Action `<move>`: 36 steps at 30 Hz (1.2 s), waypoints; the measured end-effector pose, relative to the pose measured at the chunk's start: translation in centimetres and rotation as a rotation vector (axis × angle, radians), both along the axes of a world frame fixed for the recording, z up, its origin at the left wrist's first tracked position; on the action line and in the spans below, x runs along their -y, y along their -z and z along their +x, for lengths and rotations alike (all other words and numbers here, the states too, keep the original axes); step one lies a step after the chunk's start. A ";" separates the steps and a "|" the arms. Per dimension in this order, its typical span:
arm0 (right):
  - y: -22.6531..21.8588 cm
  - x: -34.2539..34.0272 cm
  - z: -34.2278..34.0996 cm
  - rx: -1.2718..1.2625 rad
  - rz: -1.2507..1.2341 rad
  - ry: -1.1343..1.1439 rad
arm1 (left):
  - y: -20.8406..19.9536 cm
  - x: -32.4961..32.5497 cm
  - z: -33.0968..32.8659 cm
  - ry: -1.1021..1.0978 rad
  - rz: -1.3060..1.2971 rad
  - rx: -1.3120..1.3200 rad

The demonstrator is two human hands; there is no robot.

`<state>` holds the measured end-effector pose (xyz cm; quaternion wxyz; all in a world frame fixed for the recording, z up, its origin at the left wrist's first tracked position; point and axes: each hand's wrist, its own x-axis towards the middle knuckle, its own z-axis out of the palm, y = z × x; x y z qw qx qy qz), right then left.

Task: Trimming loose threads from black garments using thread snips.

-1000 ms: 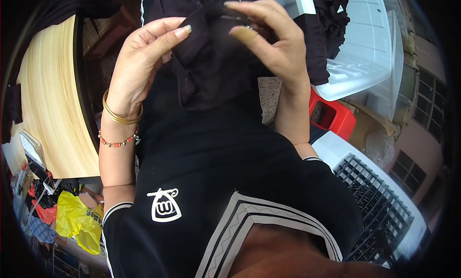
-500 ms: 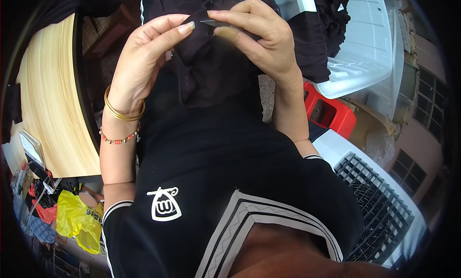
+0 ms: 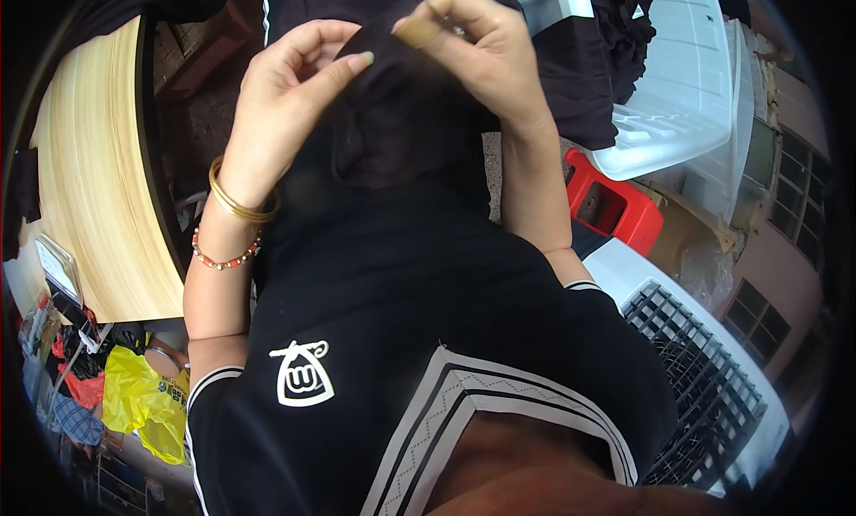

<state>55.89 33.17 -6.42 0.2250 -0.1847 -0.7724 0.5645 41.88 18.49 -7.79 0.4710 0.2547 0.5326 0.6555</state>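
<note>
Dark cloth (image 3: 392, 115) lies bunched over my lap. My left hand (image 3: 299, 79) pinches an edge of it between thumb and fingers. Two gold bangles and a beaded bracelet circle that wrist. Just to the right, my right hand (image 3: 486, 48) is raised over the cloth, its thumb and fingertips drawn together. Tan tape (image 3: 417, 32) wraps the right thumb. Whatever is between the right fingertips is too small and blurred to make out.
A wood-topped table (image 3: 98, 177) stands at the left, with a yellow plastic bag (image 3: 138, 396) below it. On the right are a translucent white bin (image 3: 687, 106) beside more dark cloth (image 3: 580, 88), a red stool (image 3: 615, 204) and a white-and-grey slatted crate (image 3: 695, 373).
My right hand has lifted slightly and its fingers have curled in. A thin shiny sliver seen between my hands is out of sight now. My left hand has shifted slightly right.
</note>
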 end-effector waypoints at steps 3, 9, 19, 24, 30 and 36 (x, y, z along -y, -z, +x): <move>-0.4 -0.7 0.1 -0.051 -0.022 0.042 | 1.3 1.2 -0.7 0.096 -0.137 -0.368; 0.0 -0.7 -0.4 0.008 0.097 0.205 | -0.4 1.9 -0.1 0.042 -0.131 0.113; -1.7 0.1 -1.8 -0.508 0.644 -0.203 | -0.7 1.8 -0.9 0.116 -0.185 0.273; -0.6 1.0 1.9 -0.079 0.683 -0.032 | -0.7 1.6 -0.4 0.096 -0.182 0.265; -0.1 0.8 1.4 -0.094 0.821 -0.006 | -0.3 1.8 -0.9 0.130 -0.159 0.234; -2.0 1.0 1.4 -0.078 0.702 -0.041 | -0.4 1.3 -1.3 0.219 -0.132 0.200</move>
